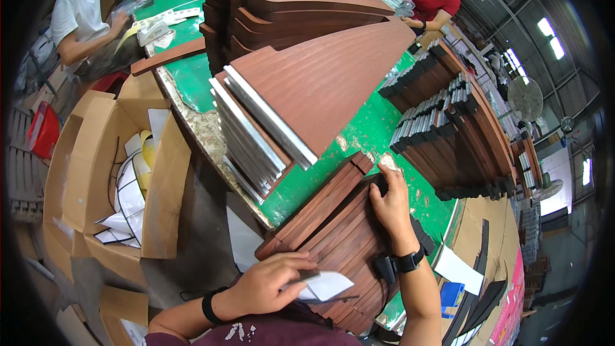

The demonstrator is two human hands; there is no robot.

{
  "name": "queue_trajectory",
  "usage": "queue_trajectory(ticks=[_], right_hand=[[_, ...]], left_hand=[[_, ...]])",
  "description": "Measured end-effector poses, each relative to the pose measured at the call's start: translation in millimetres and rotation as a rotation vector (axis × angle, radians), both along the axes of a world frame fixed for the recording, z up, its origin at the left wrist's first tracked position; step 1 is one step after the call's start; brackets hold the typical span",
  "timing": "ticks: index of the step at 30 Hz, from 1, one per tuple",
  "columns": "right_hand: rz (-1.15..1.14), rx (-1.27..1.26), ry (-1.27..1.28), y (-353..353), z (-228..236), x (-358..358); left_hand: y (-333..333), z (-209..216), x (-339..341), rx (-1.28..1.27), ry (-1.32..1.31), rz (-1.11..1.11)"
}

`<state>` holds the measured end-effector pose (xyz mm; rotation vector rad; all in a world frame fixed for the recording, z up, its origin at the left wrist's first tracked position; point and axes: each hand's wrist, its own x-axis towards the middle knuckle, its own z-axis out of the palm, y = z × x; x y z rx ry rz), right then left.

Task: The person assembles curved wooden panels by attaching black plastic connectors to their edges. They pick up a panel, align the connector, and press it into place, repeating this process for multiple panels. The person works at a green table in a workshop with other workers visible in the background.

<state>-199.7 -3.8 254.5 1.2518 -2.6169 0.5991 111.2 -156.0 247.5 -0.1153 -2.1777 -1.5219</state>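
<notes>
A bundle of long reddish-brown wooden slats (pixel 333 218) lies on its side across the green table's near edge and my lap. My right hand (pixel 389 202) grips the far end of the bundle, fingers over the top slats. My left hand (pixel 266 282) rests on the near end and pinches a small white paper slip (pixel 327 285) against the slats. Both wrists wear black bands.
Stacks of wide brown boards (pixel 307 83) and taller piles (pixel 288 6) fill the green table (pixel 365 134). Dark narrow slats (pixel 448 122) are piled at right. An open cardboard box (pixel 122 166) with paper stands at left. Two other people sit at the far side.
</notes>
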Motion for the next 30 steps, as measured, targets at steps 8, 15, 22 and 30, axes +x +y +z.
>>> queue_trajectory(ticks=[8,15,22,30], right_hand=[[0.096,-0.110,-0.131,6.7,61.6,36.7],[0.721,-0.013,-0.123,-5.6,129.4,160.2],[0.661,0.180,0.018,1.0,103.2,177.2],[0.740,0.138,0.167,4.1,92.7,184.7]], left_hand=[[-21.0,6.0,13.3,0.911,-0.345,0.000],[-28.0,7.0,14.6,1.111,-0.406,-0.032],[-25.0,7.7,21.9,1.251,-0.402,-0.077],[-19.8,21.2,19.0,1.293,-0.389,0.023]])
